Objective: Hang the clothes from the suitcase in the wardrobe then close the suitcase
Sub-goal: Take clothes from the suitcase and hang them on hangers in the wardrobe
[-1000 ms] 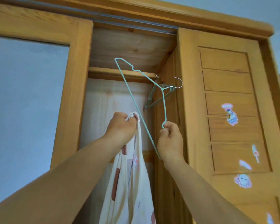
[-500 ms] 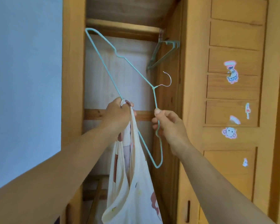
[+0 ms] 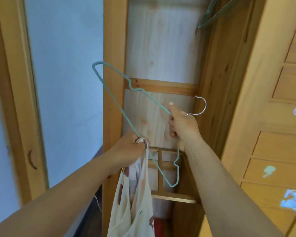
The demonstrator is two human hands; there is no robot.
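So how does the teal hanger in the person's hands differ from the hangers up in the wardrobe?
The held hanger is gripped near its neck by the right hand and sits tilted, hook sideways; the spare hangers sit at the top, untouched. The left hand holds the cream garment against the held hanger; the spare hangers are bare. Both look teal.

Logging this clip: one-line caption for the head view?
Left hand grips cream printed garment; right hand holds teal wire hanger before open wooden wardrobe.
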